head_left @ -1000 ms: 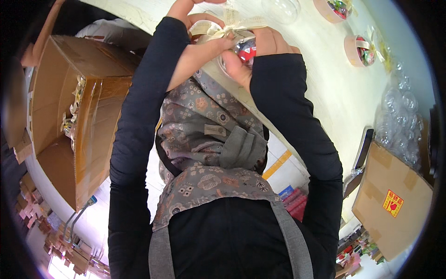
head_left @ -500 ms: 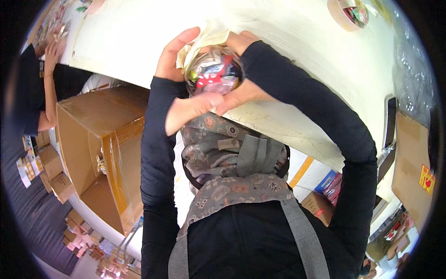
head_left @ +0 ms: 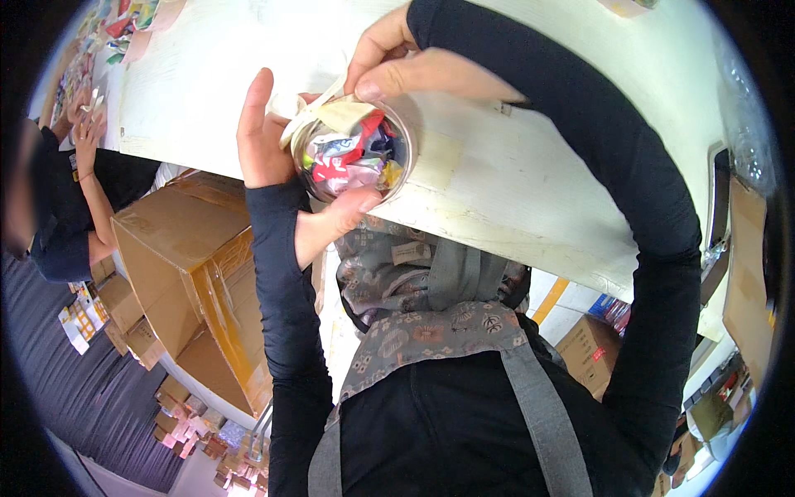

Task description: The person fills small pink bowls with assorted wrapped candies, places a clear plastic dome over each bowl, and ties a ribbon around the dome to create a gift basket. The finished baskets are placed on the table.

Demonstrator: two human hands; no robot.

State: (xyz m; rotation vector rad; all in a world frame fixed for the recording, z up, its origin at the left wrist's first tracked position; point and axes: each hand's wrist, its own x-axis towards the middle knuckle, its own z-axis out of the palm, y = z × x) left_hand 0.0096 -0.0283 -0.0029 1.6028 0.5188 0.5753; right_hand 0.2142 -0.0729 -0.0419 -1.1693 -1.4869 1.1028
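Observation:
A clear round tub of small colourful wrapped pieces is held at the near edge of the white table. My left hand grips it from the left, thumb across the near side and forefinger pointing up and away. A cream strip of paper or cloth lies over the tub's far rim, with a loose end running upward. My right hand pinches this strip between thumb and fingers just beyond the rim. Whether the strip is fixed to the tub, I cannot tell.
The white table stretches away ahead. Left of me stands a large open cardboard box. Further left, another person's hands work over a colourful pile. Clear plastic wrap and a cardboard sheet line the right side.
My right hand has let go of the tub's side and moved up to the cream strip. The tub has shifted slightly left and nearer in my left hand, showing more of its contents.

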